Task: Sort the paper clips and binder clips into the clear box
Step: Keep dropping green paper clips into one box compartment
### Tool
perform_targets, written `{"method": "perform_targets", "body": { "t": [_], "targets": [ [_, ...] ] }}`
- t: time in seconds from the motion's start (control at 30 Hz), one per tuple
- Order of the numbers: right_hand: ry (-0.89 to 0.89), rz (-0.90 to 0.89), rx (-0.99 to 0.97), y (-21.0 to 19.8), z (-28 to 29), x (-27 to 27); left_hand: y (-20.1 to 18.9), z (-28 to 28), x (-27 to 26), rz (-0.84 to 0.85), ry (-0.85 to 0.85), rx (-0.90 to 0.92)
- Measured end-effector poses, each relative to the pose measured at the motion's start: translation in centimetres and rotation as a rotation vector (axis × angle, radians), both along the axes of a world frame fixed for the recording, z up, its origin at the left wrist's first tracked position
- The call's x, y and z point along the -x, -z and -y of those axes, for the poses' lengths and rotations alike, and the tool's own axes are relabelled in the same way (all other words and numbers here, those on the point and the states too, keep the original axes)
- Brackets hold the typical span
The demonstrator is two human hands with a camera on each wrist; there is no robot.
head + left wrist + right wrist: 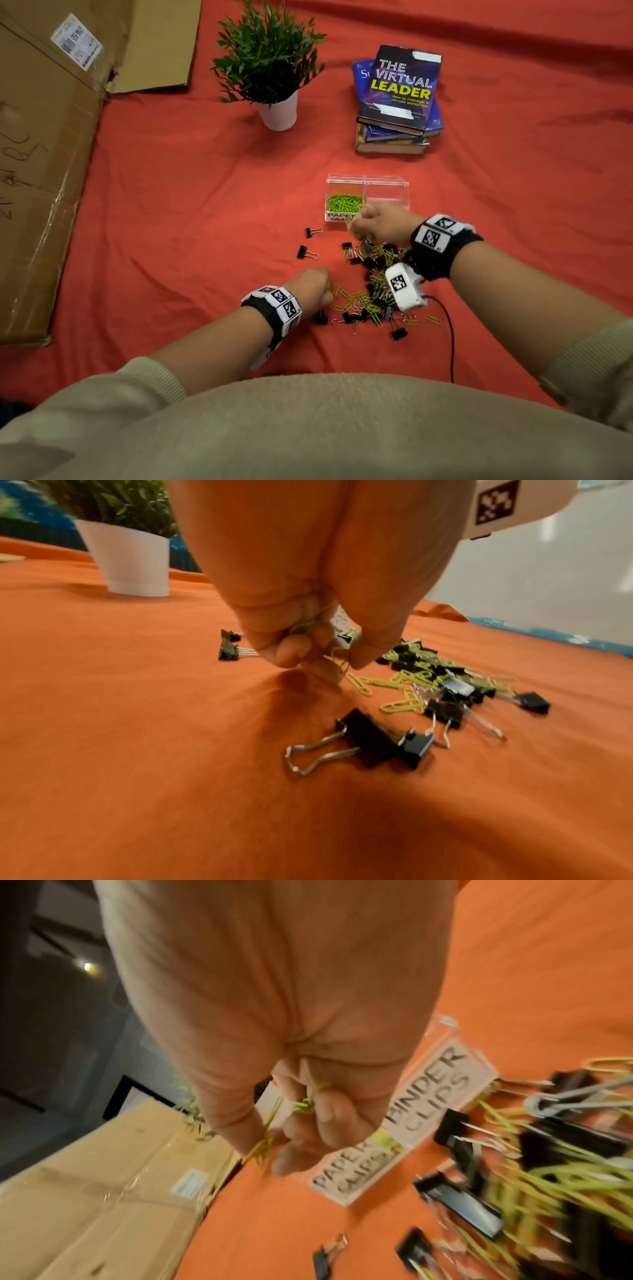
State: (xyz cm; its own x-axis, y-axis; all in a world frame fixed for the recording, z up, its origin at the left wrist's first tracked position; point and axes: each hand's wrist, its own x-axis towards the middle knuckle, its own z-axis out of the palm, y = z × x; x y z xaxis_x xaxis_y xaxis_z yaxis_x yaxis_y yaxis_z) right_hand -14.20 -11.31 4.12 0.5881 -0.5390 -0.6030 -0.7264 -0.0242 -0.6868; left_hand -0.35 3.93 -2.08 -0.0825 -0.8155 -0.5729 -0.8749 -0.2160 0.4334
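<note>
A clear two-compartment box (387, 183) stands on the red cloth. Its left side, labelled PAPER CLIPS (352, 1171), holds green paper clips (343, 202); the right side, labelled BINDER CLIPS (433, 1091), looks empty. A mixed pile of green paper clips and black binder clips (375, 284) lies in front of it. My right hand (373, 224) hovers at the box's front edge, fingers curled round several green paper clips (263, 1146). My left hand (313, 287) sits at the pile's left edge, pinching green paper clips (337, 653).
Two stray binder clips (310, 241) lie left of the pile. A potted plant (270, 68) and a stack of books (399, 102) stand beyond the box. A large cardboard box (44, 137) fills the left side. A black cable (450, 339) runs from my right wrist.
</note>
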Motion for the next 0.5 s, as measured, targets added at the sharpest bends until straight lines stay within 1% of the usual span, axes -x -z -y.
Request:
{"method": "perform_targets", "body": {
  "t": [0.07, 0.13, 0.2, 0.27, 0.33, 0.4, 0.5],
  "targets": [
    [0.106, 0.058, -0.003, -0.5, 1.7, -1.2, -0.3, 0.1, -0.2, -0.076, -0.094, 0.014],
    [0.128, 0.052, 0.086, -0.6, 3.2, -2.8, -0.4, 0.1, -0.3, -0.134, -0.156, 0.030],
    [0.072, -0.041, 0.240, -0.1, 4.1, -4.5, -0.5, 0.4, -0.5, -0.170, -0.189, 0.041],
    [0.002, -0.171, 0.390, 0.6, 4.2, -6.1, -0.5, 0.8, -0.6, -0.189, -0.216, 0.041],
    [-0.066, -0.269, 0.484, 1.5, 4.1, -7.2, -0.7, 1.4, -0.9, -0.192, -0.243, 0.049],
    [-0.105, -0.292, 0.505, 2.1, 3.9, -7.6, -1.1, 2.4, -1.2, -0.199, -0.258, 0.074],
    [-0.076, -0.200, 0.487, 2.5, 3.8, -6.9, -2.2, 4.5, -1.6, -0.205, -0.251, 0.115]
  ]
}}
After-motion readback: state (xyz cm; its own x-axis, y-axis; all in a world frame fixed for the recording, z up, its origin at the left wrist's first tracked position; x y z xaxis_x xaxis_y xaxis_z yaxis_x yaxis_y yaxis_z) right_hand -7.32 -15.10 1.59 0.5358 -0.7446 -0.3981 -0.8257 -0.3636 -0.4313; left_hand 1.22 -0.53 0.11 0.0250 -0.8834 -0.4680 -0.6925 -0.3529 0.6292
